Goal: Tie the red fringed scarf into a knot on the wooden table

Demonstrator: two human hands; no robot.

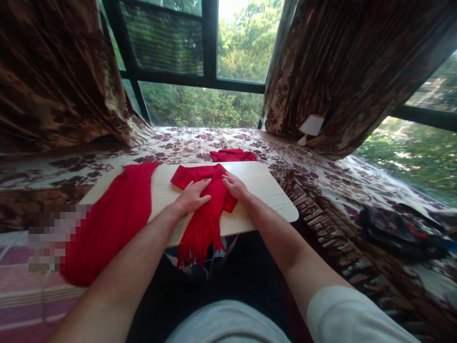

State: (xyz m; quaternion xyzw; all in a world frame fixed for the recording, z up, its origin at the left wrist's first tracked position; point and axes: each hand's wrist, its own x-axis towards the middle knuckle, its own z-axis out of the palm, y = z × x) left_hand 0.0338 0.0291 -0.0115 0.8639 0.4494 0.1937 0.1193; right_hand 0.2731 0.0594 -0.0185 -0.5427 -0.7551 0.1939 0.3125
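Note:
A red fringed scarf [205, 216] lies partly folded on a small light wooden table [264, 188], its fringe hanging over the near edge. My left hand [193, 196] rests flat on the scarf's left side, fingers stretched out. My right hand [235, 186] presses flat on its right side, fingers spread. A second long red scarf [114, 219] drapes over the table's left end and down onto the bedding. A third red cloth [233, 155] lies bunched just beyond the table's far edge.
The table stands on a floral brown and cream bedcover [185, 143]. Patterned curtains [342, 71] hang left and right of a large window. A white lamp-like object [311, 126] sits at the right curtain. A dark bag [400, 231] lies at the right.

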